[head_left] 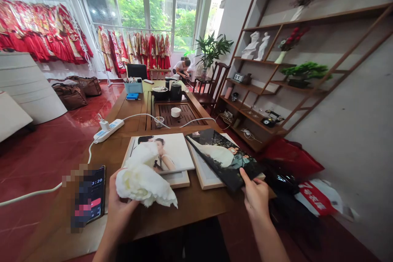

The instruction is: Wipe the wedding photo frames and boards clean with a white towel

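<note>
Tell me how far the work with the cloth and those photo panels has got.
Done: the light photo panel lies flat on the table; whether it has been wiped cannot be told. In hand: the left hand grips a bunched white cloth over its near corner; the right hand holds the dark photo panel by its near edge. Left: probably the dark photo panel, which the cloth is not touching.

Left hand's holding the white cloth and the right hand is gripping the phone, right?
Not the phone. In the head view the right hand grips the dark photo print at its edge; the left hand does hold the white cloth.
</note>
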A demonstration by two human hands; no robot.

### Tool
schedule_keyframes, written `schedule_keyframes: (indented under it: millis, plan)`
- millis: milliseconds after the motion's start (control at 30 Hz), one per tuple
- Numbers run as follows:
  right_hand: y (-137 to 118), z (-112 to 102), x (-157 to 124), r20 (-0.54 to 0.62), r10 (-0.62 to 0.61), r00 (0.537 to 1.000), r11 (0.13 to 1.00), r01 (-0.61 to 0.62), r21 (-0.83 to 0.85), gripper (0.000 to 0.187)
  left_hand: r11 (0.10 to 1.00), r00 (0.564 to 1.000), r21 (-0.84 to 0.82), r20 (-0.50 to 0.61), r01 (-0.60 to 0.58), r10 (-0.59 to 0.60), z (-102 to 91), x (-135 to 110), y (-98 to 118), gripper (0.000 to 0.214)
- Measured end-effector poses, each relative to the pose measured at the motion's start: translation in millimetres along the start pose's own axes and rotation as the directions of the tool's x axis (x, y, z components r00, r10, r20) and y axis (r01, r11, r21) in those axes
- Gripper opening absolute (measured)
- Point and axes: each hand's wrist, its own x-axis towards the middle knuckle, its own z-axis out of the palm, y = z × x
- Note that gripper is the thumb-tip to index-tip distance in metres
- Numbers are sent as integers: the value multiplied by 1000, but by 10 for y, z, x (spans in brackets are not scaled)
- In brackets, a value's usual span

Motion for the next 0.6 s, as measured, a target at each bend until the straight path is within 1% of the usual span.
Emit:
schedule_keyframes:
  millis: [133,233,333,500,600]
  plan:
    - [-66,-63,4,78,112,991,990,-118,79,60,1000,1000,-17,6,-10,10,16,-12,9,74]
    - [-108,-134,2,158,143,977,981,-161,104,60,1000,1000,2,20,-17,17,-3,-5,5,75]
    - [-143,-201,-25,191,136,972,986,-152,71,62,1000,1000,18,12,-9,9,-12,-7,16,76]
    - [-168,-261,-91,225,111,968,994,-104,-42,63,1000,1000,20,-16,0,0,31,-44,44,75]
    - [-146,-280,-114,246,105,963,994,-95,-53,64,1000,999,13,-41,-8,8,40,-54,39,73]
